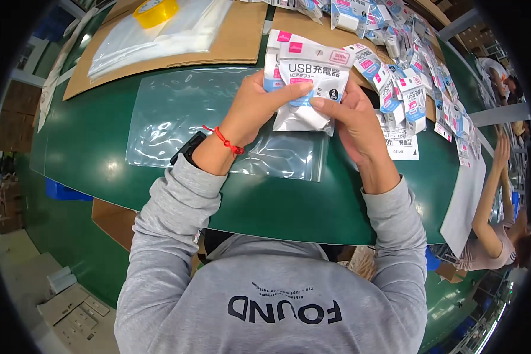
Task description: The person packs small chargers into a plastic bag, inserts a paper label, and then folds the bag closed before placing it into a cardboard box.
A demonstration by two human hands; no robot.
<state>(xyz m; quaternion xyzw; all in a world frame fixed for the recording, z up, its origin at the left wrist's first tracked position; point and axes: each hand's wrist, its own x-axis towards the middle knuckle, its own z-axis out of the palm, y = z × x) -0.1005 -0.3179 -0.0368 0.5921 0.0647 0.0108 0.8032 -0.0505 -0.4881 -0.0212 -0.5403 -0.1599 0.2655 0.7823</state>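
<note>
Pkgs (312,71) are held btwn L hand (259,103) & R hand (360,121), above the R end of a plastic bag (183,112) laid flat on the bench (277,212). At far L, a cardboard sheet (245,41) is topped w/ a bag stack (159,50), on which a tape roll (155,13) is set. At far R, a pkg pile (410,71) is spread, w/ a 2nd cardboard sheet (312,26) partly covered by it. A label sheet (402,147) is placed just R of R hand, at the pile's near side. A long sheet (463,206) is laid along the bench's R edge; a co-worker (492,251) is seen beyond. A box (112,223) is set below the near L edge.
</note>
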